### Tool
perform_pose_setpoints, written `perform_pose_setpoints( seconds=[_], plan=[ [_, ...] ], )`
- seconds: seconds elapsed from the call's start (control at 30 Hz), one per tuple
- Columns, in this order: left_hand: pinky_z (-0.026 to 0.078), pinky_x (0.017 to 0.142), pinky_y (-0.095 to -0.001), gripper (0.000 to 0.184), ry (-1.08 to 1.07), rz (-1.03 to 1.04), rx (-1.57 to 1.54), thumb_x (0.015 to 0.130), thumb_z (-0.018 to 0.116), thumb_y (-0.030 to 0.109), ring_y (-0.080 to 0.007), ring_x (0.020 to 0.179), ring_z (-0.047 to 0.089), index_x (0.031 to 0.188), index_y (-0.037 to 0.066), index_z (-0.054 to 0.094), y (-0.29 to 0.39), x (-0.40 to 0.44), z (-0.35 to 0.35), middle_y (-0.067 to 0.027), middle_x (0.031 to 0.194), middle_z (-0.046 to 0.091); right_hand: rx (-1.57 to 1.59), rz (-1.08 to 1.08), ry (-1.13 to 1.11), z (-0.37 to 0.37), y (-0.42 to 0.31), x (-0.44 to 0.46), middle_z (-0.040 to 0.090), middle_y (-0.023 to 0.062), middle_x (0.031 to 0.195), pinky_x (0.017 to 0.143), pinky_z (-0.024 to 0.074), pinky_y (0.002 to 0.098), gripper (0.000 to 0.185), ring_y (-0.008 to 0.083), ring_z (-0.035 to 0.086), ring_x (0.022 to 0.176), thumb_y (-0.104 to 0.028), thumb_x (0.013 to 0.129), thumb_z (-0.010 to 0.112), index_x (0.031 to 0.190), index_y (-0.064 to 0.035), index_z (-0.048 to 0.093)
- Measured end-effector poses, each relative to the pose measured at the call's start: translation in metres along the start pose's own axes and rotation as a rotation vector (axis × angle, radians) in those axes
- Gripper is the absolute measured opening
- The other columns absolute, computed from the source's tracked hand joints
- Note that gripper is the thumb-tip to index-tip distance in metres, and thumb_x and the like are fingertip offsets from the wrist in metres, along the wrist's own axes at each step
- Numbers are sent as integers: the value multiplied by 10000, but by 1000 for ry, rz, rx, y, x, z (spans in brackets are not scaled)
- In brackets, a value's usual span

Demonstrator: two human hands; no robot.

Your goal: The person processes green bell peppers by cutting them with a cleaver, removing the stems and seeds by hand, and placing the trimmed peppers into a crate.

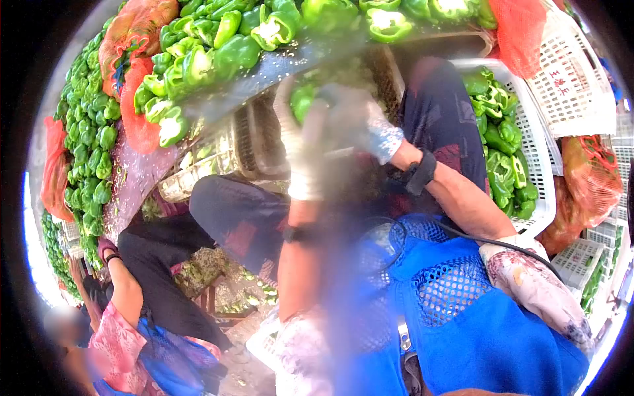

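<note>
Left of white basket (536, 155), left hand (298, 142) cupped pepper (302, 102); right hand (382, 135) blurred, grip untellable. Steady hold, tucked fingertips mattered.

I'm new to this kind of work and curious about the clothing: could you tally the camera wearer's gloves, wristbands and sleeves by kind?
White cloth glove: 1
Blue-and-white patterned glove: 1
Dark wristbands: 2
Pale floral sleeves: 2
Total: 6

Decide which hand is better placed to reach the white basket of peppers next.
Probably right: the right hand is nearer the basket; the left hand is farther, holding a green pepper.
</note>
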State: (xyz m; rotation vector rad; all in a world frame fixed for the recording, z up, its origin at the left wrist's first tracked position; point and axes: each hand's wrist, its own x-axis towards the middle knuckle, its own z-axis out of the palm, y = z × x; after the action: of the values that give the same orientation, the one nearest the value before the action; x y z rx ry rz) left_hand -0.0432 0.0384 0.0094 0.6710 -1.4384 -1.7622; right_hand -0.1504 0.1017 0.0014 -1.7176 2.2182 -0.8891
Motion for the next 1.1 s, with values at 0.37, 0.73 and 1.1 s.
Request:
perform_pose_setpoints(
  seconds=[0.37,0.73,1.1],
  plan=[
    [550,748,-371,444,-22,-643,-548,864,616,430,-236,801,664,1046,26,644,4,9,-34,-110,930,682,-16,-380,-84,-2,6,-3,575,149,1125,756,507,395,528,324,589,980,-285,810,660,1302,-144,527],
    [509,665,-226,352,-125,-569,-299,901,596,319,-135,827,640,1096,32,658,-19,13,-38,-83,1002,678,80,-266,-137,22,15,-16,645,157,981,716,510,403,334,304,649,851,-238,759,699,1013,-36,617],
    [557,700,-314,313,-133,-794,-639,868,613,325,-209,787,665,1030,63,670,-10,-5,-36,-74,934,690,421,-57,-453,-11,1,-2,686,172,901,721,500,396,284,296,666,817,-238,801,688,992,-29,666]
  ],
)
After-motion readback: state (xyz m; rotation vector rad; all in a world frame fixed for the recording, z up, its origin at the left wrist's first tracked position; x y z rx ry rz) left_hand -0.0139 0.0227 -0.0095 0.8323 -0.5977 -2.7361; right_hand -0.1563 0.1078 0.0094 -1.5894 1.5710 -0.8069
